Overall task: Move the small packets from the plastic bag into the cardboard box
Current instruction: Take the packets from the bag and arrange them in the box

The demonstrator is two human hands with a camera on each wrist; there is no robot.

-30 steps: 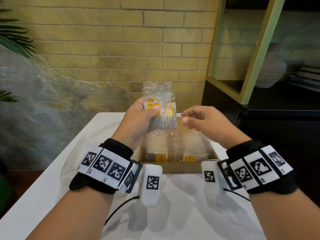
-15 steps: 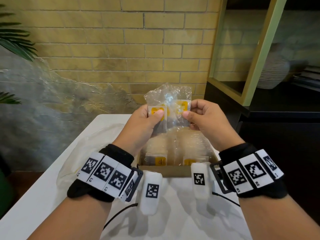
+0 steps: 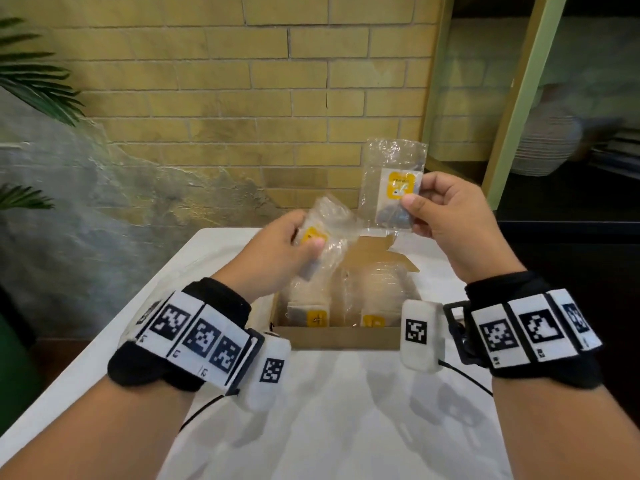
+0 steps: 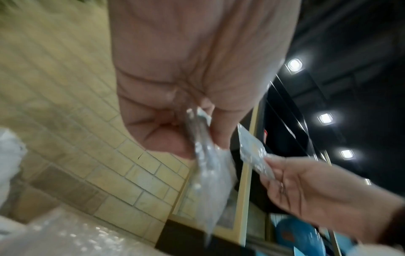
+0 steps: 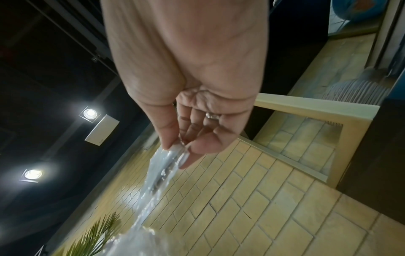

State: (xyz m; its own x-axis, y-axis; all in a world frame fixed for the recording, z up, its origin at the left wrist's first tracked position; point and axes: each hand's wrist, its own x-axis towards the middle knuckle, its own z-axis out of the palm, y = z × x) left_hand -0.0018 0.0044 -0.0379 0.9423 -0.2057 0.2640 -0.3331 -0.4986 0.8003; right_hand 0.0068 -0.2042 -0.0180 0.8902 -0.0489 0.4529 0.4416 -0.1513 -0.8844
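Observation:
An open cardboard box [image 3: 343, 337] stands on the white table [image 3: 346, 410], with several clear packets bearing yellow labels [image 3: 317, 318] standing inside. Above its left side my left hand [image 3: 294, 242] pinches a clear packet [image 3: 327, 237] with a yellow label, tilted; the same packet [image 4: 208, 181] hangs from the fingers in the left wrist view. My right hand [image 3: 420, 202] holds a second clear packet [image 3: 393, 181] upright above the box's far right corner, thumb on its yellow label. The right wrist view shows that packet [image 5: 157, 175] edge-on between thumb and fingers. A crumpled plastic bag [image 3: 114, 299] lies left of the box.
A yellow brick wall [image 3: 242, 98] rises behind the table. A dark cabinet with a green-framed glass door [image 3: 512, 109] stands at the right. Palm leaves [image 3: 31, 71] reach in at the left. A black cable [image 3: 204, 407] runs over the table near my wrists.
The two packets, first held together in my left hand, have been split: my right hand took one and carried it up and right, while the left lowered its packet toward the box.

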